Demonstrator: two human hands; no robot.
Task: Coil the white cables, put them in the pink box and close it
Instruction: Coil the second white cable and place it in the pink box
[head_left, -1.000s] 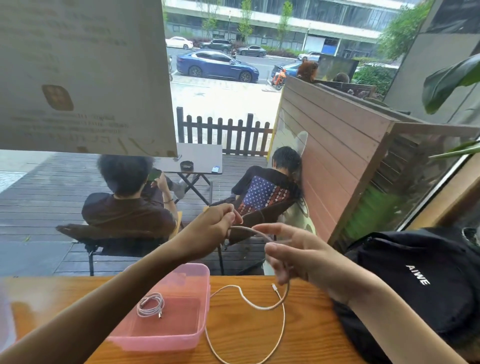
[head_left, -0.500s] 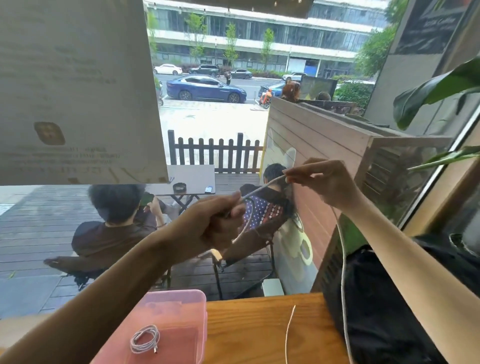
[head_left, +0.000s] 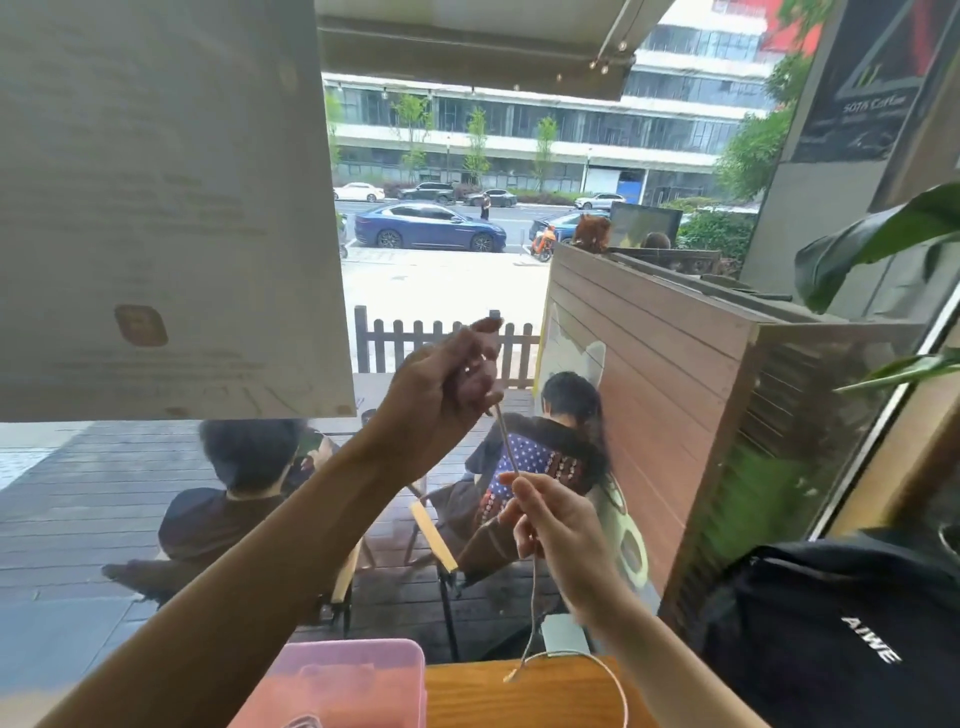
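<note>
Both hands swapped heights: left hand (head_left: 447, 384) now pinches the white cable (head_left: 506, 441) at 12 o'clock, right hand (head_left: 556, 525) clamped on it below, above the pink box (head_left: 358, 670).

A wooden table (head_left: 467, 699) with an orange-brown grain fills the bottom edge of the view, only its far strip showing. At its left end sits a pink box (head_left: 343, 680) — translucent, open-topped, its far rim rounded — with what may be a coiled cable just visible at the bottom edge inside. To the right of the box, a white cable (head_left: 615, 686) curves down onto the bare wood, its plug end (head_left: 511, 674) hanging just above the tabletop — or touching it.
</note>
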